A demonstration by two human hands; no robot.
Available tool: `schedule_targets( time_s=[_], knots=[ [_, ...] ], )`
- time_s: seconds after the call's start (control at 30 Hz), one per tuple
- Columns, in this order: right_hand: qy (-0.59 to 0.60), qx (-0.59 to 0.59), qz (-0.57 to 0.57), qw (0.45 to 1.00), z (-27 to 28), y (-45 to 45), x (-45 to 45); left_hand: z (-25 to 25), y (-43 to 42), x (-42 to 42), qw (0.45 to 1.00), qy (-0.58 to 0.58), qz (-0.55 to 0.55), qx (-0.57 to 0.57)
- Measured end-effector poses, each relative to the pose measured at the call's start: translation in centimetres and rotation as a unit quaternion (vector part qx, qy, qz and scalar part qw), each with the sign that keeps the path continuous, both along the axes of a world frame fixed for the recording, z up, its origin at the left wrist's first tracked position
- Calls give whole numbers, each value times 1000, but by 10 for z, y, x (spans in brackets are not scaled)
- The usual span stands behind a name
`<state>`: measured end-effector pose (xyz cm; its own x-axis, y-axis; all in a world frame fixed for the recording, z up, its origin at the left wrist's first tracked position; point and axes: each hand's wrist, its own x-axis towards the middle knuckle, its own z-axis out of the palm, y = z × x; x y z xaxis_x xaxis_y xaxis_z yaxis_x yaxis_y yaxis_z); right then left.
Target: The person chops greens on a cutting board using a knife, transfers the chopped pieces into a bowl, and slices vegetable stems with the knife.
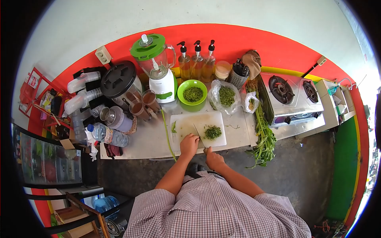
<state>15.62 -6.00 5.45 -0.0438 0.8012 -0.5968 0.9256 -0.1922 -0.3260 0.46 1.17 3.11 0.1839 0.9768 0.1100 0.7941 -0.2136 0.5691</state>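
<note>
A white cutting board lies at the table's front edge. A small heap of chopped greens is on its right half, and a loose leaf lies near its left edge. My right hand is closed round the handle of a knife, whose blade points up and left across the board, left of the heap. Just left of the blade, my left hand rests on the board's front part with its fingers curled together; whatever they may hold is hidden.
Behind the board stand a green bowl of chopped greens, a blender and a plastic bag of greens. Leafy stalks hang over the edge beside the stove. Bottles and cups stand left.
</note>
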Motion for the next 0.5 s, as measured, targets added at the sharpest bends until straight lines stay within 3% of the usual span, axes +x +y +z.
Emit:
schedule_targets(
  time_s=[0.1, 0.37, 0.43, 0.5],
  knots=[
    [-46, 60, 63, 995, 7, 5, 8, -5, -2, 2, 1000, -7, 12, -7],
    [-6, 51, 41, 998, -2, -1, 6, -10, 4, 1, 993, -66, 40, -94],
    [-3, 56, 49, 997, 1, -3, 5, -11, -1, 3, 998, -47, 33, -1],
    [-13, 55, 35, 998, 1, -9, 3, -11, -6, 6, 999, -33, 36, 16]
  ],
)
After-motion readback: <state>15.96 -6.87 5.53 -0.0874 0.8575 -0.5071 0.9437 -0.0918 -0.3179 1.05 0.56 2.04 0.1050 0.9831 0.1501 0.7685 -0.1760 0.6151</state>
